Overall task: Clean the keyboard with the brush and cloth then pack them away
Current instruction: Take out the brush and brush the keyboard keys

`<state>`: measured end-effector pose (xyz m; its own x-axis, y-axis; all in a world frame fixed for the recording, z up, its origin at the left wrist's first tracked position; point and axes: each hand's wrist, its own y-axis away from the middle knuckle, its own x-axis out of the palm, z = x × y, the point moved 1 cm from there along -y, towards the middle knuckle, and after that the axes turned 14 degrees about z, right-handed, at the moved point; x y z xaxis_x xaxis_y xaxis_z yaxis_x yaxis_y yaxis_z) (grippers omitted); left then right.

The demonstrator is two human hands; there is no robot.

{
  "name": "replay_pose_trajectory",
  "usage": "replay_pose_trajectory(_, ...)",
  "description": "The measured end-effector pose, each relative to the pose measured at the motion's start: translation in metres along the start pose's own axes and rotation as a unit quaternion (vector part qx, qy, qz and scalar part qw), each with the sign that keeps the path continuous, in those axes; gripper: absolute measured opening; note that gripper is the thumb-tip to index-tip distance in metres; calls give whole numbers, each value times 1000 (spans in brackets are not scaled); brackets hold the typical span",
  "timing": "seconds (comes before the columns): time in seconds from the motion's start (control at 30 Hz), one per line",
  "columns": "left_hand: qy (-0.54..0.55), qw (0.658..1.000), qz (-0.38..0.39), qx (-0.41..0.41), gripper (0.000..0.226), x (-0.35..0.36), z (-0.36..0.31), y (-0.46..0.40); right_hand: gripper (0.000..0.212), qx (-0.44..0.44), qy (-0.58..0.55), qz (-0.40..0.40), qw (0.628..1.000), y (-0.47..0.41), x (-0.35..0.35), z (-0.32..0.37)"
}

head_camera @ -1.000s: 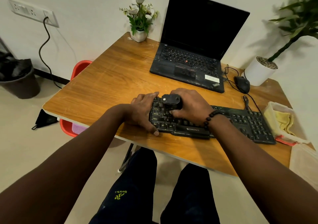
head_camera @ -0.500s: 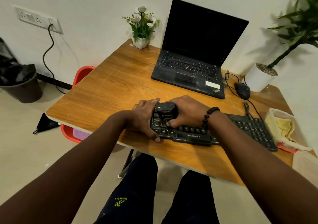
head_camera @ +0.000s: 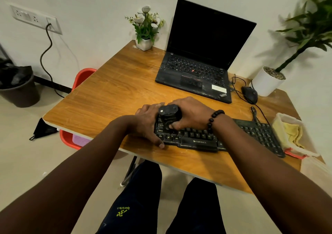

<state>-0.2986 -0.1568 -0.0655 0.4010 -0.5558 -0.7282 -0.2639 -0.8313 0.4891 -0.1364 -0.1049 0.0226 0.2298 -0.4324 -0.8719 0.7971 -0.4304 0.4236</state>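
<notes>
While right hand [head_camera: 192, 113] curls around brush [head_camera: 168, 114], left hand [head_camera: 149, 124] steadies keyboard's [head_camera: 203, 141] left end. Left fingers relaxed, thumb on table [head_camera: 111, 93].

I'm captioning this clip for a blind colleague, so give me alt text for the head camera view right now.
A person's right hand grips a black brush on the left end of a black keyboard, which the left hand steadies at its edge, on a wooden table. Behind sit an open laptop and a mouse; at right, a clear container holds a yellow cloth.
</notes>
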Motion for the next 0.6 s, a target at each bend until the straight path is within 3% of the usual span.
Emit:
replay_pose_trajectory(0.07, 17, 1000, 4, 2, 150, -1, -1, 3, 28, 16, 37, 26, 999, 1, -1, -3)
replay_pose_trajectory(0.13, 18, 1000, -1, 1, 146, -2, -4, 6, 28, 31, 84, -6, 996, 1, -7, -5)
replay_pose_trajectory(0.2, 18, 1000, -3, -9, 139, -3, -9, 9, 30, 23, 37, -42, 998, 0, -9, -7)
replay_pose_trajectory(0.27, 18, 1000, 0, -16, 138, -4, -9, 9, 31, 7, -24, -27, 999, 1, -4, -7)
replay_pose_trajectory(0.33, 19, 1000, 3, -7, 143, -4, -6, 7, 31, 9, -22, -9, 1000, -1, 3, -10)
replay_pose_trajectory(0.47, 20, 1000, -2, 2, 142, -4, -3, 3, 30, 25, -29, -83, 996, -1, 1, -14)
replay_pose_trajectory(0.6, 14, 1000, 0, 4, 143, -4, -3, 3, 28, 18, -29, -62, 997, -3, 7, -13)
